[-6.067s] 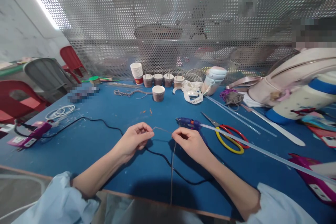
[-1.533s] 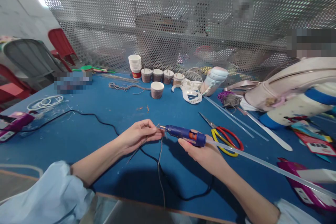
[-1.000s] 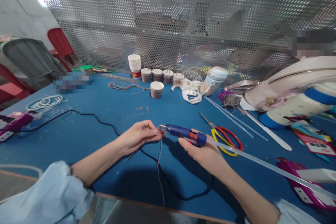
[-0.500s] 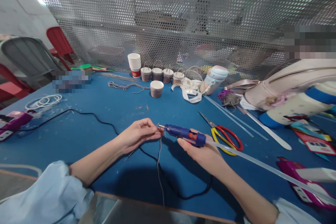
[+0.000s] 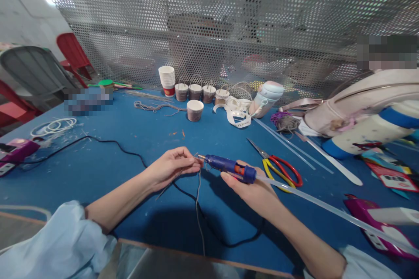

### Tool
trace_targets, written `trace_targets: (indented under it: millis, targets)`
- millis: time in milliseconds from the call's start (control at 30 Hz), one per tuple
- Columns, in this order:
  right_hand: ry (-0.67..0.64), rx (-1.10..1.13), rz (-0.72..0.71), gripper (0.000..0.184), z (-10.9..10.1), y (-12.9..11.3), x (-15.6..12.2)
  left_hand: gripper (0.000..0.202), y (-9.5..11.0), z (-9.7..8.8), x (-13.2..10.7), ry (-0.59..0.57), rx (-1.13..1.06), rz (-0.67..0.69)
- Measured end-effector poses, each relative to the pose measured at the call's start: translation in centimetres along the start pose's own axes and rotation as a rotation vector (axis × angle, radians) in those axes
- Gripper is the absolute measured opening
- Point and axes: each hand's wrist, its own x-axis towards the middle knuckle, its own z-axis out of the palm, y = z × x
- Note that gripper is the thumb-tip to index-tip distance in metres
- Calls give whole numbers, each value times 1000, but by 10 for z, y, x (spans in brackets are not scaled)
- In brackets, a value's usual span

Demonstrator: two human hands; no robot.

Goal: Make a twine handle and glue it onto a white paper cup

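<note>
Lifted off the blue table (image 5: pixel 131 135) since six seconds earlier, the glue gun (image 5: pixel 227 166) now sits in the right hand (image 5: pixel 253 189), fingers wrapped around its grip. Its nozzle meets the thin grey cord (image 5: pixel 197 200), which the left hand (image 5: pixel 170 169) pinches between thumb and fingertips. The cord's loose end hangs toward the table's near edge, crossing a black cable (image 5: pixel 124 152). A clear glue stick (image 5: pixel 327 205) trails from the gun's rear; scissors (image 5: pixel 281 168) lie just beside the right hand

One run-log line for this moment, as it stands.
left hand: pinches grey cord | right hand: holds blue glue gun | nozzle: at pinched cord | scissors: on table
</note>
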Motion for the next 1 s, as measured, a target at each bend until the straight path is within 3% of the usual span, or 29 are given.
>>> trace_targets:
  millis: [400,733,1000]
  targets:
    - [32,-38,-7,32,4,9,-2,18,2,2,-1,-3,9,-8]
    - [-27,-13,41,32,1,2,-1,21,3,1,-1,15,13,12]
    - [3,-22,9,31,0,-4,0,20,3,2,-1,21,3,25]
